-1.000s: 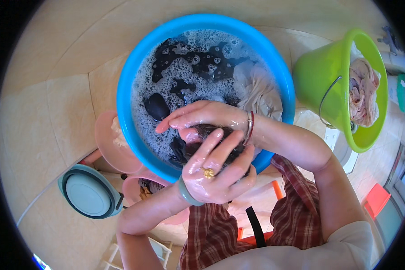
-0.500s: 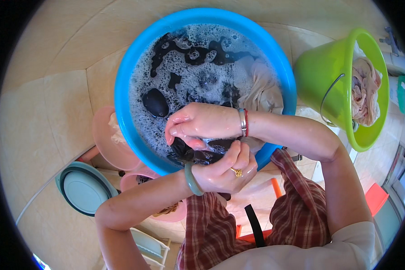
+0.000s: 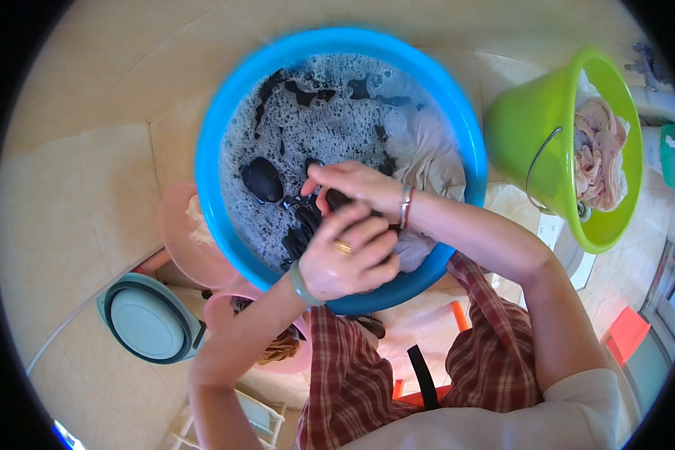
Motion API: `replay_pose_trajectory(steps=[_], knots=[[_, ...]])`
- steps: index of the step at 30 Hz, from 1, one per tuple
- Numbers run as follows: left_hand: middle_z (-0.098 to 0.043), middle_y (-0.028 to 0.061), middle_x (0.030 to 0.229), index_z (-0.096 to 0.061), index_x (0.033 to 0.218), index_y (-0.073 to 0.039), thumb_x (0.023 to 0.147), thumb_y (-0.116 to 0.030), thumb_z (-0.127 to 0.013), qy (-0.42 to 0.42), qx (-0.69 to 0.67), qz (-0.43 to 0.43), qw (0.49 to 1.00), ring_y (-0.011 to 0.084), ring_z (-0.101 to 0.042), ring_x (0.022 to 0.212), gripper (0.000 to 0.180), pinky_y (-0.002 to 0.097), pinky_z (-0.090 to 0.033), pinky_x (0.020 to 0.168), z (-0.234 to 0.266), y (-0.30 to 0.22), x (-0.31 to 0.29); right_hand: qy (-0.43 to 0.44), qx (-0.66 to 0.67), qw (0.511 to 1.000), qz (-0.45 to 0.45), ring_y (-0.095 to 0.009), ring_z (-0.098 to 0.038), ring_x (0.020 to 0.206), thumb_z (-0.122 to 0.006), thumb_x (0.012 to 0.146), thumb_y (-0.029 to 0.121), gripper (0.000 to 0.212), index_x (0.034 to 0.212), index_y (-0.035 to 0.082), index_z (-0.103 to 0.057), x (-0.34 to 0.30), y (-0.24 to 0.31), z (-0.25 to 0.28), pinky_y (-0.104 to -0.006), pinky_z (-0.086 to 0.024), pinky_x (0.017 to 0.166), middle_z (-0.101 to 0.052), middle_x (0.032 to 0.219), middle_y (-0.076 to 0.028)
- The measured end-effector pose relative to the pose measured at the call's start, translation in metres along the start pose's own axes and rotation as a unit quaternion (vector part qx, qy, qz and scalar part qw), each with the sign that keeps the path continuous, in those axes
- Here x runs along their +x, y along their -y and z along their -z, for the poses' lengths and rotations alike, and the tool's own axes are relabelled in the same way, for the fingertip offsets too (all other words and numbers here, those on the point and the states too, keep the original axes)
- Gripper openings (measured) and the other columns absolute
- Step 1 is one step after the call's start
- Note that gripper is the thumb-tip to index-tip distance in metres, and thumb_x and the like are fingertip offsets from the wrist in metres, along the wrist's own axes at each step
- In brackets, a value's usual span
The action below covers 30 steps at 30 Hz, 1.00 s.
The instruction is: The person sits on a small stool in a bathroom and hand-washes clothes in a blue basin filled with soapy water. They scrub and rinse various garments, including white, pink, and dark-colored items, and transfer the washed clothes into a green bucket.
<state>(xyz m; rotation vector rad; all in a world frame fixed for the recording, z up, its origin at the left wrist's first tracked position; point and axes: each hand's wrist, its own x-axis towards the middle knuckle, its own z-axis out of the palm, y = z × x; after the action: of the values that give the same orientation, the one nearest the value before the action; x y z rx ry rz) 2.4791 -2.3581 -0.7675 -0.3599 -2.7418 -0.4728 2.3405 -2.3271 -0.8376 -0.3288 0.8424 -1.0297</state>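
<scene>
A large blue basin [image 3: 211, 172] holds foamy, dark water. My left hand [image 3: 349, 259], with a green bangle and a gold ring, is closed over a wet black cloth [image 3: 300, 232] at the near side of the basin. Just beyond it, my right hand [image 3: 358, 187], wearing a silver bracelet and a red cord, curls round another part of the black cloth. The cloth's exact kind is hidden by suds and fingers. A pale wet garment [image 3: 435, 161] lies against the basin's right side. Left of my hands, a rounded black bulge of fabric [image 3: 263, 179] rises through the foam.
On the right, a lime-green bucket [image 3: 529, 131] holds wet, pale pink cloth [image 3: 598, 154]. Pink basins [image 3: 174, 247] stand at the left, one with brown items in it. Beside them is a teal collapsible basin [image 3: 146, 319]. A tap [image 3: 647, 66] is at the far right.
My left hand has moved up over the black cloth, and my right hand has turned and shifted slightly right. Black cloth now shows more above the suds. The view has shifted slightly.
</scene>
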Motion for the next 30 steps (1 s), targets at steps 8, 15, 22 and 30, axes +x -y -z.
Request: replay_pose_trajectory(steps=[8, 15, 22, 30], knots=[[-0.063, 0.0078, 0.115, -0.062, 0.111, -0.001, 0.097, -0.021, -0.062, -0.359, -0.336, 0.583, 0.647, 0.0160, -0.057, 0.106, 0.025, 0.0307, -0.044, 0.098, 0.032, 0.020, 0.008, 0.025, 0.065, 0.998, 0.010, -0.023, -0.059, 0.113, -0.070, 0.090, 0.016, 0.047, 0.129, 0.003, -0.048, -0.059, 0.048, -0.007, -0.0484, -0.059, 0.083, -0.054, 0.129, -0.013], [-0.057, 0.0074, 0.131, -0.048, 0.136, -0.004, 0.098, -0.026, -0.058, -0.225, -0.648, 0.618, 0.385, 0.0214, -0.052, 0.125, 0.045, 0.0357, -0.042, 0.104, 0.045, 0.006, 0.014, -0.189, -0.140, 0.904, 0.358, -0.015, -0.059, 0.107, -0.066, 0.079, -0.007, 0.029, 0.099, 0.007, -0.050, -0.103, 0.073, -0.002, -0.0295, -0.049, 0.091, -0.064, 0.113, -0.011], [-0.053, 0.0096, 0.138, -0.045, 0.137, -0.005, 0.104, -0.035, -0.045, -0.168, -0.812, 0.445, 0.339, 0.0225, -0.052, 0.125, 0.045, 0.0395, -0.042, 0.106, 0.052, -0.016, 0.109, -0.318, 0.127, 0.877, 0.337, -0.009, -0.059, 0.084, -0.067, 0.088, 0.011, 0.027, 0.112, 0.005, -0.057, -0.181, 0.105, 0.000, -0.0233, -0.048, 0.074, -0.063, 0.096, -0.003], [-0.036, 0.0077, 0.151, -0.017, 0.154, -0.016, 0.101, -0.031, -0.051, -0.201, -0.784, 0.417, 0.414, 0.0243, -0.038, 0.138, 0.064, 0.0457, -0.031, 0.113, 0.007, -0.071, 0.262, -0.411, 0.074, 0.744, 0.522, -0.017, -0.059, 0.106, -0.068, 0.084, 0.003, 0.047, 0.128, -0.001, -0.052, -0.315, 0.156, 0.062, -0.0313, -0.046, 0.097, -0.060, 0.115, -0.010]])
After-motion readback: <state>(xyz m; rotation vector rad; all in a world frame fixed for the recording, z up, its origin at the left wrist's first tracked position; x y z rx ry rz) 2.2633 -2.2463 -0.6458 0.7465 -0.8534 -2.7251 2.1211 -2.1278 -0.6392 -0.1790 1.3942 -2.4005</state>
